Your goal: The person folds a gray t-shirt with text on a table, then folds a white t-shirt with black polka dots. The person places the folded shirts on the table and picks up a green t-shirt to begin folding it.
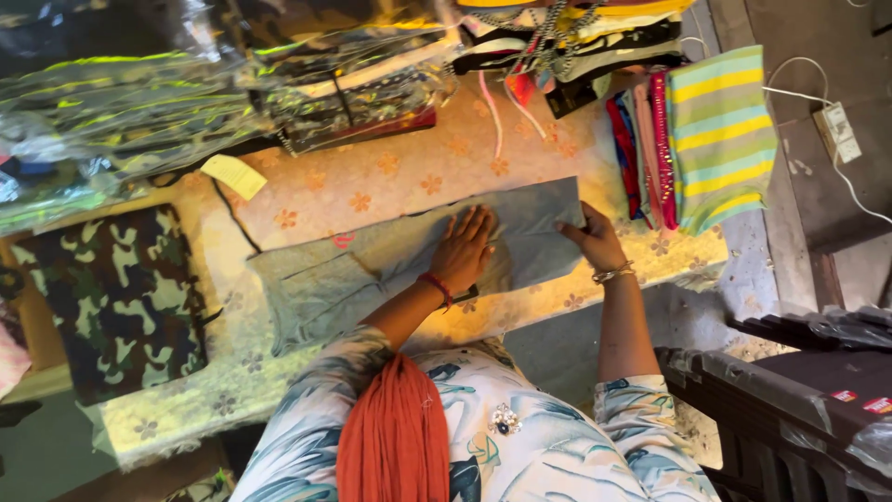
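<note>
A grey cloth (pixel 372 270) lies lengthways on the bench (pixel 400 177), over a pale cover with orange flowers; it is already folded into a long, narrow band, so the lengthwise folding looks done; its left part is creased and not quite flat, with a small red mark near the upper edge. The left hand (pixel 463 249) lies flat on the middle of the cloth, fingers spread, pressing it down and gripping nothing; the right hand (pixel 595 244) is pinched on the right end of the cloth, thumb over the edge, which looks slightly lifted; the two hands are a little apart, both on the cloth. By this I judge the work to be midway: the band is made, the crosswise fold from the right end seems only begun, and the left end is untouched. A camouflage cloth (pixel 116 297) lies spread on the bench well to the left; a stack of striped cloths (pixel 720 130) hangs over the far right corner; bundles in clear plastic (pixel 139 102) crowd the far edge; a yellow tag (pixel 234 175) lies near them, apart from the grey cloth.
</note>
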